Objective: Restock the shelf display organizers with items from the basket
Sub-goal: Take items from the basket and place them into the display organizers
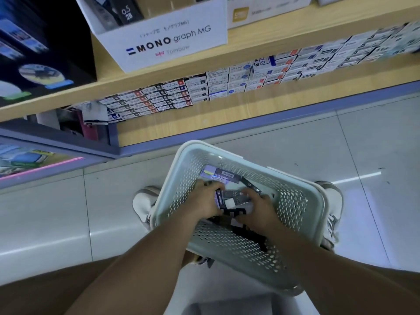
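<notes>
A pale green perforated basket [295, 201] sits on the floor between my feet, with small dark lead packs [221, 175] lying inside. Both hands reach into it. My left hand [202, 198] curls its fingers round a small purple-edged pack [219, 197]. My right hand [256, 210] grips a grey pack [236, 195] beside it. Above, on the wooden shelf, stands a white MONO graph MG display organizer [163, 39] holding black lead cases. A lower shelf carries rows of small boxes [227, 84].
A second white organizer [261, 13] stands to the right of the first. A dark display unit [34, 48] fills the left side. My two white shoes [144, 205] flank the basket on the grey tiled floor [375, 142].
</notes>
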